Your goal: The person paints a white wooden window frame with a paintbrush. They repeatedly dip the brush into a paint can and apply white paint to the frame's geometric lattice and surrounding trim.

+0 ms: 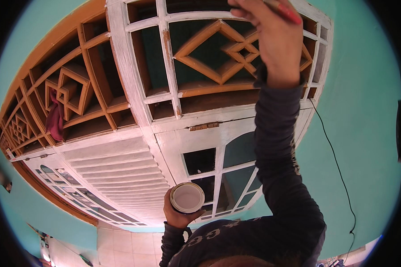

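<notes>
My left hand point(177, 216) is wrapped round the side of an open paint can point(187, 197), low in front of the white lower panels. Pale, whitish paint shows inside the can. My right arm reaches up high, and my right hand point(272, 26) is closed on a paintbrush point(287, 11) with a red handle. The brush's bristles are not visible. Behind that hand is a wooden lattice frame point(165, 58), its bars partly white and its diamond pattern point(198, 40) still brown. The wrist hides part of the lattice.
A dark red cloth point(55, 118) hangs from the brown lattice on the left. Below are white louvred slats point(111, 164) and glass panes point(236, 191). A black cable point(338, 164) runs down the turquoise wall point(365, 111). Pale floor tiles point(124, 247) show at the bottom.
</notes>
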Demonstrator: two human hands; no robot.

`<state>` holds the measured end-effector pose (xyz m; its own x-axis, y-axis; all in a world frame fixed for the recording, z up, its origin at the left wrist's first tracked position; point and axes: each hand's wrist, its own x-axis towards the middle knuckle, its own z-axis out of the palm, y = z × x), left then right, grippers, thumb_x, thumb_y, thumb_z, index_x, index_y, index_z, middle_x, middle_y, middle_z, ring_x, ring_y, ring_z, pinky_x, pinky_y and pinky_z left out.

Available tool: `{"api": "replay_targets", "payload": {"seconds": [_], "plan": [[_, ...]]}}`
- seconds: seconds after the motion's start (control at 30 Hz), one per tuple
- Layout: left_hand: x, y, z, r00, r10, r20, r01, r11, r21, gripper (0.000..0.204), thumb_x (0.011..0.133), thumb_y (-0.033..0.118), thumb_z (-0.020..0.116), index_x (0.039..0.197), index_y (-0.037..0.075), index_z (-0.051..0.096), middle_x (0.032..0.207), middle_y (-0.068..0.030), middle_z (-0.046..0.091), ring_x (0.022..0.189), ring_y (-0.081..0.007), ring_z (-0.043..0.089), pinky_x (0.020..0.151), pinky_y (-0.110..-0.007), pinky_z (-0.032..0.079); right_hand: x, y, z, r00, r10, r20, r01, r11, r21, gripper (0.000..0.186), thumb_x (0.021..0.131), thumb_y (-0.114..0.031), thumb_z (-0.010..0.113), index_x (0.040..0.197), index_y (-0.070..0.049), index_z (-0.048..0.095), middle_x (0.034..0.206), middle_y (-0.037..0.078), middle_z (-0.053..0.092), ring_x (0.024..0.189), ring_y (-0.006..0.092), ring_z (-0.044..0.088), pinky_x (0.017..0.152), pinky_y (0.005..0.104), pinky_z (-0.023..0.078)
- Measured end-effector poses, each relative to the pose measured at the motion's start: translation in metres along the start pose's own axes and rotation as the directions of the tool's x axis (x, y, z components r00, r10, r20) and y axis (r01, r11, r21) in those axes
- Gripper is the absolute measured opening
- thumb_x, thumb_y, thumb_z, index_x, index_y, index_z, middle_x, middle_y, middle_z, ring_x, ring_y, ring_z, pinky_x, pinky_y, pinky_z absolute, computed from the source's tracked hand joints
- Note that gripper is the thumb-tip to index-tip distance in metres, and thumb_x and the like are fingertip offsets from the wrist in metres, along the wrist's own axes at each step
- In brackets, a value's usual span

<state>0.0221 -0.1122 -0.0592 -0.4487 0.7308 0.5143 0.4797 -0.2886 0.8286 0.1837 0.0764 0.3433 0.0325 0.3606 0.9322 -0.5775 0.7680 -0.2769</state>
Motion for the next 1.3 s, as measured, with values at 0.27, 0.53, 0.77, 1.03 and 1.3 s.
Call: {"api": "replay_targets", "payload": {"seconds": [0.27, 0.53, 0.77, 1.03, 1.3], "plan": [[0.005, -0.006, 0.014, 0.997, 0.002, 0.08, 0.006, 0.995, -0.099, 0.112, 0.051, 0.022, 0.104, 0.14, -0.001, 0.04, 0.129, -0.0166, 0.065, 0.118, -0.0274, 0.066, 0.102, -0.042, 0.054, 0.07, 0.0, 0.012, 0.942, 0.053, 0.332, -0.041, 0.998, -0.043, 0.007, 0.09, -0.004, 0.072, 0.09, 0.003, 0.069, 0.086, 0.011, 0.071, 0.073, 0.018, 0.067, 0.069, 0.0275, 0.057], [0.012, -0.001, 0.023, 0.99, 0.05, 0.132, -0.038, 0.995, -0.093, 0.11, 0.052, 0.023, 0.104, 0.14, 0.0, 0.041, 0.129, -0.0154, 0.066, 0.119, -0.027, 0.066, 0.102, -0.042, 0.053, 0.085, 0.036, 0.035, 0.962, -0.093, 0.258, 0.142, 0.974, -0.177, 0.015, 0.088, -0.004, 0.068, 0.079, 0.002, 0.058, 0.072, 0.014, 0.067, 0.062, 0.0204, 0.066, 0.058, 0.0327, 0.054], [0.012, 0.006, 0.029, 0.99, 0.022, 0.143, -0.004, 0.992, -0.123, 0.108, 0.05, 0.02, 0.103, 0.139, -0.001, 0.044, 0.126, -0.0166, 0.067, 0.117, -0.0292, 0.067, 0.103, -0.042, 0.053, 0.071, 0.039, 0.011, 0.967, -0.182, 0.18, 0.248, 0.84, -0.483, 0.02, 0.086, -0.008, 0.07, 0.083, 0.002, 0.054, 0.071, 0.014, 0.064, 0.064, 0.0229, 0.067, 0.061, 0.0355, 0.054], [0.016, 0.001, 0.034, 0.983, 0.023, 0.181, 0.002, 0.991, -0.135, 0.108, 0.05, 0.021, 0.102, 0.138, -0.001, 0.045, 0.125, -0.0155, 0.068, 0.116, -0.0291, 0.067, 0.102, -0.042, 0.053, 0.082, 0.013, -0.015, 0.977, -0.129, 0.172, 0.177, 0.936, -0.304, 0.018, 0.09, -0.002, 0.067, 0.08, -0.001, 0.052, 0.073, 0.011, 0.064, 0.063, 0.0168, 0.064, 0.058, 0.0307, 0.053], [0.018, -0.005, 0.04, 0.973, 0.048, 0.224, -0.014, 0.988, -0.154, 0.113, 0.049, 0.023, 0.104, 0.14, 0.0, 0.041, 0.127, -0.015, 0.066, 0.118, -0.0275, 0.066, 0.102, -0.042, 0.053, 0.067, 0.025, -0.027, 0.951, -0.235, 0.2, 0.304, 0.596, -0.744, 0.021, 0.087, -0.011, 0.071, 0.09, 0.0, 0.054, 0.079, 0.013, 0.062, 0.072, 0.0221, 0.064, 0.066, 0.0392, 0.052]]}}
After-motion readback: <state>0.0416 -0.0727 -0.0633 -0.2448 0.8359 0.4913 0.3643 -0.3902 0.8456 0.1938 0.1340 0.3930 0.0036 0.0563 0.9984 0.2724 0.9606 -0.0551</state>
